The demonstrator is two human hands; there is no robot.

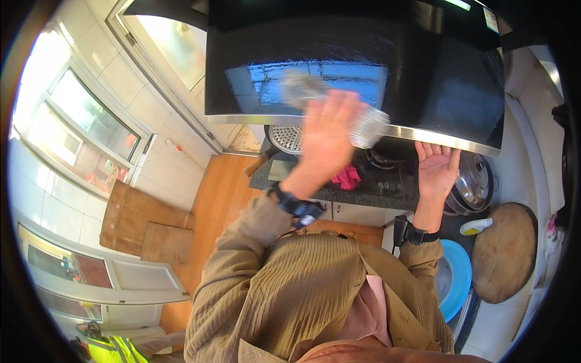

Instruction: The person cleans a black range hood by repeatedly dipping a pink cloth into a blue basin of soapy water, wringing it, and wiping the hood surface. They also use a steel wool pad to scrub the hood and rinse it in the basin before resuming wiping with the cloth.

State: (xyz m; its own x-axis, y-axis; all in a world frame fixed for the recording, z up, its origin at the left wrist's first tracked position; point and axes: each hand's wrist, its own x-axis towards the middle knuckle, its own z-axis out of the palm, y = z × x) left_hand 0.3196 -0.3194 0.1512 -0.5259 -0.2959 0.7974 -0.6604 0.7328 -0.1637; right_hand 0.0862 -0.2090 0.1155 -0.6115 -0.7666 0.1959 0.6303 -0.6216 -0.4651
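Note:
My left hand (331, 127) holds a grey striped cloth (370, 127) against the lower part of a glossy black range hood panel (445, 77). Hand and cloth are blurred by motion, and part of the cloth is hidden under the fingers. Streaks show on the panel, where a window is mirrored in blue. With its palm turned up, my right hand (438, 170) reaches to the hood's metal lower edge (426, 134); its fingertips pass out of sight beneath that edge. Below the hood lies a dark cooktop (381, 186) with a crumpled pink cloth (347, 177) on it.
A perforated metal steamer plate (286, 136) sits left of the cooktop, near a wooden handle (255, 168). To the right are a lidded pot (472, 181), a white bottle (475, 226), a round chopping board (504, 254) and a blue basin (460, 272). Someone in a yellow vest (115, 349) is at lower left.

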